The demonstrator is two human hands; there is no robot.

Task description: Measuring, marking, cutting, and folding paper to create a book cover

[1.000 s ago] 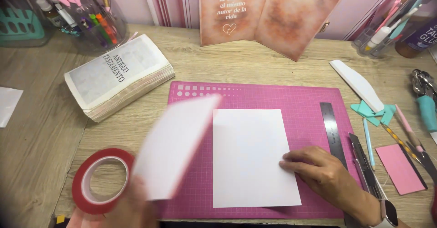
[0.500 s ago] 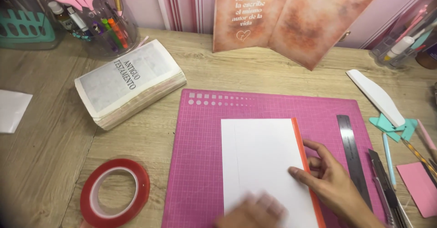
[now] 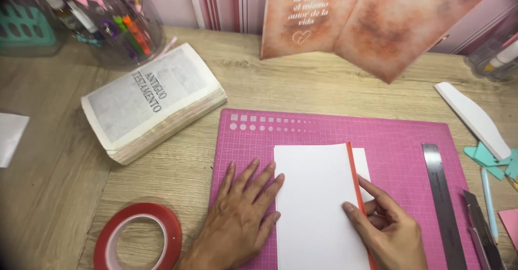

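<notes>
Matt white paper on a gridded mat, metal ruler.

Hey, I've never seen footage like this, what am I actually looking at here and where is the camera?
There is no machine here: a person is working with two bare hands, and the single camera sits on their head, looking down at a wooden desk. On it lies a pink cutting mat. The left hand rests flat at the edge of a white sheet with a red strip along its right side. The right hand presses its fingertips near that strip. Neither hand grips anything. Around them are a coverless book block, a roll of red tape, a steel ruler and a jar of pens.
</notes>
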